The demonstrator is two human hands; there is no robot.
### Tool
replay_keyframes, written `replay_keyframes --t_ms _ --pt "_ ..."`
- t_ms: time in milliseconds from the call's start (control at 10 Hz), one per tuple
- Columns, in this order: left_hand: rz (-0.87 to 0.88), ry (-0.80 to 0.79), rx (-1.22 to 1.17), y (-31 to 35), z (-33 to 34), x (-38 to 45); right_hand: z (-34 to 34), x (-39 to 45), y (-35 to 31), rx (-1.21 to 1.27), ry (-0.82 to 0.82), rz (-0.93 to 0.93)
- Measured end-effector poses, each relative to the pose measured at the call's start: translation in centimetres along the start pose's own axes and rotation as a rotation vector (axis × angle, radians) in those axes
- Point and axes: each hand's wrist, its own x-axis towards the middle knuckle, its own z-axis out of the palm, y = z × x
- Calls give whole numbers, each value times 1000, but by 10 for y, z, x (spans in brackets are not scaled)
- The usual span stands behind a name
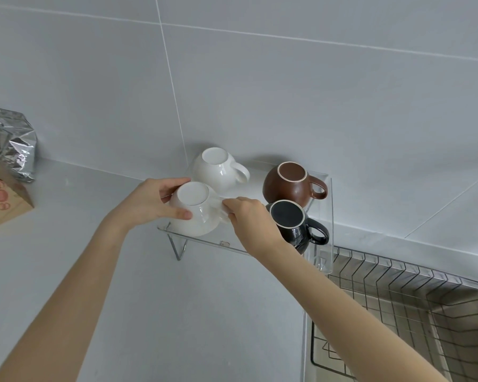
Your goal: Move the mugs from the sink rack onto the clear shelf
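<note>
Both hands close on an upturned white mug [193, 213] at the clear shelf's [204, 238] front, left hand [152, 202] cupping its body, right hand [249, 219] pinching its handle, beside the black mug [295, 224].

Landmark: clear shelf [204, 239], standing on the grey counter [66, 244] against the tiled wall [260, 92].

- Near white mug [196, 216], upside down at the shelf's front left; my left hand [155, 201] clasps its body, my right hand [250, 220] grips its handle side.
- Second white mug [218, 170], upside down, shelf's back left.
- Brown mug [291, 184], upside down, back right.
- Black mug [295, 224], upside down, front right.
- Sink rack [411, 304], wire, right of and below the shelf.
- Foil bag [10, 142] and cardboard box [0, 199], well left of the shelf.
</note>
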Motion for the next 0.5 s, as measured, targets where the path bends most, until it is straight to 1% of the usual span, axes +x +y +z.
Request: replay_keyframes --t_ms 300,400,500 --pt "4 -3 -32 -4 1 1 4 0 3 3 17 -16" --pt "10 3 -9 -2 2 0 2 -2 0 0 -4 -14" --pt "-12 -28 35 6 2 -3 -6 3 -3 -10 -73 -14"
